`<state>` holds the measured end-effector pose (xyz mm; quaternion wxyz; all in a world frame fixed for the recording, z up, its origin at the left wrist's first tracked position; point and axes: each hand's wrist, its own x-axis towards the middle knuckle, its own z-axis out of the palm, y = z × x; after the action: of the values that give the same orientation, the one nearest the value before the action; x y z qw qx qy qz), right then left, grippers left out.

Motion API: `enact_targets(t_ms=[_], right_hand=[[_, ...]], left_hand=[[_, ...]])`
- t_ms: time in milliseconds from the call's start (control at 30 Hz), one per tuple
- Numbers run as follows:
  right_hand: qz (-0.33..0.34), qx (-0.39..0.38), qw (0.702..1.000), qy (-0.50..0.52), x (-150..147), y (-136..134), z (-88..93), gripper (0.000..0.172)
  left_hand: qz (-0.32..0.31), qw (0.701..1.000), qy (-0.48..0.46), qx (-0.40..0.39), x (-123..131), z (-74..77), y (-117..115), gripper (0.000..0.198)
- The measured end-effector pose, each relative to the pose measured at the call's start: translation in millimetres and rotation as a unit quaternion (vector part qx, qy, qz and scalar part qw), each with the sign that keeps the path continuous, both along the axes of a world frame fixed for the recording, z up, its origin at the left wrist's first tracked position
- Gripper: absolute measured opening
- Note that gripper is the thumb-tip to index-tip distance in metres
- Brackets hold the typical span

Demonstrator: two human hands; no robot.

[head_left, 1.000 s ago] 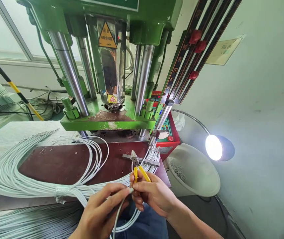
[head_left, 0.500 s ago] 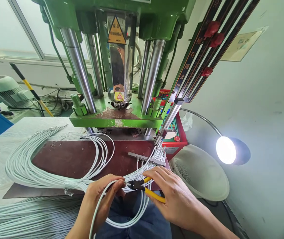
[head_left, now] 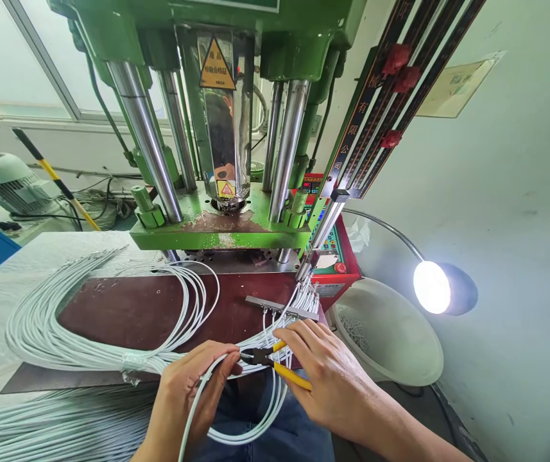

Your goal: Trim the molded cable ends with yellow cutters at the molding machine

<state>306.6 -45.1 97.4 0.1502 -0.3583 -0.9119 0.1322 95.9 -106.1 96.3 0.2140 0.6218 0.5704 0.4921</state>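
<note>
My left hand [head_left: 197,378] pinches a white cable [head_left: 192,417] near its end, between thumb and fingers. In my right hand [head_left: 325,369] are yellow-handled pliers [head_left: 296,376], with the fingers wrapped round the grips. Their dark jaws [head_left: 257,357] meet the cable end at my left fingertips; the exact contact is hidden. Just beyond my right hand lies a metal bar [head_left: 267,304] with several white cable ends set in it. A large coiled bundle of white cables [head_left: 58,340], bound with clear wrap, spreads across the brown board [head_left: 125,314] to the left.
A green press [head_left: 221,240] with steel columns stands behind the board. To its right are a red control box [head_left: 349,256] and a lit lamp [head_left: 431,287]. A white tub [head_left: 400,333] holds small scraps. More straight cables [head_left: 53,427] lie at lower left.
The view has shifted slightly. The pliers' jaws sit closer to my left fingertips, and the handles have turned a little. Both hands keep their holds.
</note>
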Motion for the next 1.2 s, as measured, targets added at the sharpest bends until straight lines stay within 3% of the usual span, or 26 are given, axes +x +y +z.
enact_targets(t_ms=[300, 567, 800, 1033, 1200], right_hand=[[0.001, -0.003, 1.000, 0.023, -3.7, -0.4, -14.1, 0.042], [0.003, -0.013, 0.999, 0.051, -5.9, -1.6, -23.2, 0.030], [0.006, -0.012, 0.998, 0.064, -6.6, 0.0, -29.8, 0.025], [0.012, 0.014, 0.997, 0.073, -6.1, -0.2, -36.2, 0.028], [-0.001, 0.048, 0.997, 0.056, -8.2, -0.8, -34.9, 0.024]], left_hand=[[0.035, 0.999, -0.033, -0.003, -0.1, -1.5, -1.0, 0.016], [0.026, 0.980, -0.162, -0.116, 0.0, 6.8, 0.0, 0.012], [0.017, 0.972, -0.180, -0.152, -3.5, 8.6, 0.7, 0.012], [0.078, 0.963, -0.218, -0.140, 4.7, 10.7, -0.2, 0.011], [0.079, 0.967, -0.214, -0.117, 8.6, 12.3, -0.4, 0.011]])
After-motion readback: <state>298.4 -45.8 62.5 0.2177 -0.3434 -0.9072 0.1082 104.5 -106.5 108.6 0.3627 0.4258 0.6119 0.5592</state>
